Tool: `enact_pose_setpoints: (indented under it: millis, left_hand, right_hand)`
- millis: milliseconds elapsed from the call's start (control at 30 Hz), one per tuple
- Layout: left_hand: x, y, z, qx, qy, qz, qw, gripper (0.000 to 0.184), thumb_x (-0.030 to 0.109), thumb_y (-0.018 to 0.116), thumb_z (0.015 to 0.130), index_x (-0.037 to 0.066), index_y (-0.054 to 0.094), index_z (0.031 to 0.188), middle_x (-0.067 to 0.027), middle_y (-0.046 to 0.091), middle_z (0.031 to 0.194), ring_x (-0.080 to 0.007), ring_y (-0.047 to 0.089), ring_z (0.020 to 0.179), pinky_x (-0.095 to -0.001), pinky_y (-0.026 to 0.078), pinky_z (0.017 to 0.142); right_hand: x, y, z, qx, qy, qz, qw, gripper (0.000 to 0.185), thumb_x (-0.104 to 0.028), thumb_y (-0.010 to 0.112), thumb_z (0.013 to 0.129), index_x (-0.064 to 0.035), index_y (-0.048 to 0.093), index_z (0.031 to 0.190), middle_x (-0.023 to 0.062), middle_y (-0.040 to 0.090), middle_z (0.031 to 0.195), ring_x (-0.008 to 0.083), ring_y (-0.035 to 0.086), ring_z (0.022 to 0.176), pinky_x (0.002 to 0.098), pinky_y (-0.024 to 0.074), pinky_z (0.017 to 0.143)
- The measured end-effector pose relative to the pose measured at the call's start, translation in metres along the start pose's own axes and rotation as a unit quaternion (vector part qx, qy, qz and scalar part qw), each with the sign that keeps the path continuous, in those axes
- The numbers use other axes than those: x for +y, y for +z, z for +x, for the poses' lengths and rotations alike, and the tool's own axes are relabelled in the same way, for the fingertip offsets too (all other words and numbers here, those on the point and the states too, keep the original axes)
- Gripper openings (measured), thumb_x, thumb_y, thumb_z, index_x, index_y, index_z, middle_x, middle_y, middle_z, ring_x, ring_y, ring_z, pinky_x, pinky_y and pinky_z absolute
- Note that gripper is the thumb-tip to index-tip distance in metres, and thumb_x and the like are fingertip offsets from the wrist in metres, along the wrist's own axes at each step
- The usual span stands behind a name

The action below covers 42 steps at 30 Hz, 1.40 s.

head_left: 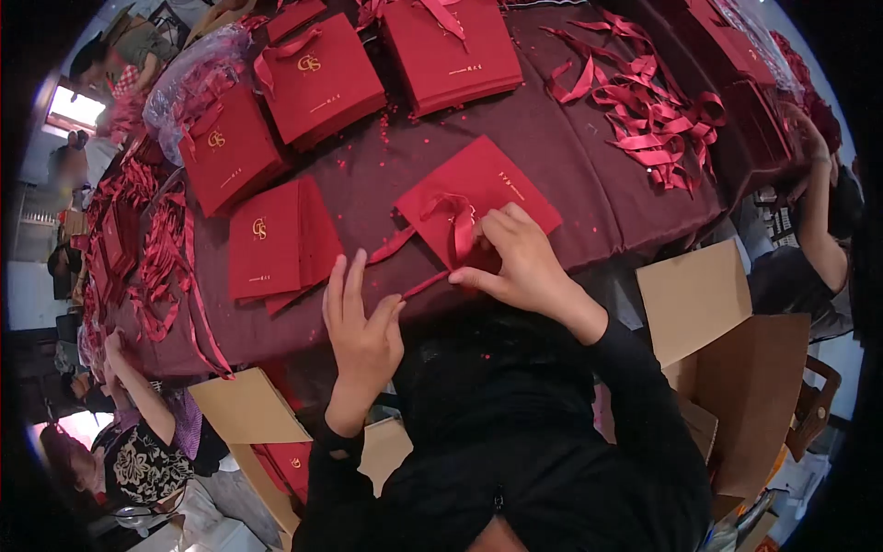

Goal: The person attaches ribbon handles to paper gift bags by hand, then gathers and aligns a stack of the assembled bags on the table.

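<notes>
A red bag with gold print (515, 184) lies flat and turned at an angle near the table's front edge. A red ribbon (463, 230) loops over it and trails to the left. My right hand (526, 262) is over the bag's lower part, fingers curled and thumb at the ribbon; what lies between the fingertips is too small to make out. My left hand (361, 331) is raised at the table edge, left of the bag, fingers apart and holding nothing. Beside it sits a small stack of red bags (267, 241).
Stacks of red bags (326, 81) stand at the back. A ribbon pile (658, 120) lies back right, more ribbons (161, 267) at left. Open cardboard boxes (694, 299) flank me. Co-workers (814, 239) are at both sides, one (138, 442) lower left.
</notes>
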<state>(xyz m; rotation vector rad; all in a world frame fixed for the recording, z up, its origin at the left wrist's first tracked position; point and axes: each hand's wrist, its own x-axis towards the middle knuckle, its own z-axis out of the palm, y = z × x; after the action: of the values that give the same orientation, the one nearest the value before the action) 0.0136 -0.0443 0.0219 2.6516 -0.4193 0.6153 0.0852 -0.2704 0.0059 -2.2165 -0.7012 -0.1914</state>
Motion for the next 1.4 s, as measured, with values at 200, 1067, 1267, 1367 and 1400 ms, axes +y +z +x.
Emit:
enact_pose_setpoints:
  millis: [200, 1067, 1267, 1367, 1400]
  left_hand:
    - [-0.027, 0.012, 0.007, -0.051, -0.008, -0.05, 0.997, 0.009, 0.005, 0.066, 0.081, 0.0, 0.065, 0.089, -0.0164, 0.063, 0.117, -0.0379, 0.053, 0.117, -0.0462, 0.042, 0.098]
    - [-0.067, -0.021, -0.031, -0.015, 0.069, -0.12, 0.99, 0.016, -0.011, 0.064, 0.079, -0.006, 0.064, 0.094, -0.017, 0.066, 0.102, -0.033, 0.065, 0.093, -0.0375, 0.053, 0.083]
    - [-0.041, -0.076, -0.006, 0.069, 0.018, -0.134, 0.988, 0.012, -0.008, 0.065, 0.081, -0.004, 0.065, 0.092, -0.017, 0.067, 0.102, -0.0303, 0.066, 0.095, -0.036, 0.052, 0.086]
    - [-0.035, -0.073, 0.011, 0.104, -0.029, -0.253, 0.962, 0.012, -0.009, 0.064, 0.081, -0.004, 0.065, 0.092, -0.018, 0.068, 0.102, -0.0276, 0.066, 0.096, -0.0346, 0.051, 0.086]
    - [-0.03, -0.071, 0.022, 0.086, -0.044, -0.264, 0.96, 0.012, -0.008, 0.064, 0.081, -0.004, 0.065, 0.092, -0.0176, 0.068, 0.102, -0.027, 0.066, 0.097, -0.0345, 0.051, 0.086]
  right_hand:
    - [-0.003, 0.002, -0.001, 0.013, 0.043, 0.014, 0.999, 0.043, -0.042, 0.072, 0.081, -0.0022, 0.058, 0.087, 0.0122, 0.057, 0.081, 0.0305, 0.051, 0.079, 0.0397, 0.0433, 0.073]
    - [-0.01, -0.015, -0.043, -0.124, -0.111, -0.233, 0.958, 0.071, -0.021, 0.066, 0.078, -0.0005, 0.04, 0.141, 0.0204, 0.038, 0.148, 0.0318, 0.037, 0.136, 0.0412, 0.0358, 0.108]
    - [-0.048, -0.08, -0.018, -0.103, -0.15, -0.128, 0.975, 0.055, -0.012, 0.072, 0.071, -0.0011, 0.052, 0.122, 0.014, 0.064, 0.111, 0.0299, 0.062, 0.103, 0.0372, 0.0475, 0.085]
    - [-0.063, -0.107, 0.006, 0.003, -0.035, 0.02, 0.999, 0.037, -0.012, 0.073, 0.081, -0.0034, 0.051, 0.109, 0.0133, 0.064, 0.081, 0.0322, 0.064, 0.071, 0.035, 0.0463, 0.061]
    - [-0.062, -0.115, 0.02, -0.034, 0.029, 0.056, 0.997, 0.034, -0.012, 0.072, 0.083, -0.0038, 0.05, 0.108, 0.0137, 0.062, 0.075, 0.0331, 0.063, 0.068, 0.0347, 0.0451, 0.06]
